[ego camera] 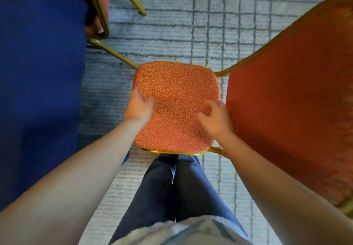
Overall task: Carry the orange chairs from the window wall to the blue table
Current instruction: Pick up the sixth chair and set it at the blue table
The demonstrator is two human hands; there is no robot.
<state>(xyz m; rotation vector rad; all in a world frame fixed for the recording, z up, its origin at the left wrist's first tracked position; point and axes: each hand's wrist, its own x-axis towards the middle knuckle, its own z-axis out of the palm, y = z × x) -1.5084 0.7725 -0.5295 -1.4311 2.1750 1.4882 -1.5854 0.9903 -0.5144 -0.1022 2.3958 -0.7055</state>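
Directly below me stands an orange chair with a patterned seat and a gold frame, on the carpet next to the blue table. My left hand grips the seat's left edge, thumb on top. Loosely curled and blurred, my right hand hovers over the seat's right side and holds nothing. A large plain orange padded surface with a gold rim fills the right; I cannot tell whether it belongs to this chair or to another.
Another orange chair with gold legs is at the top left, against the blue table's cloth. A pale grey carpet with a dark grid pattern covers the floor. My legs in dark jeans stand just behind the seat.
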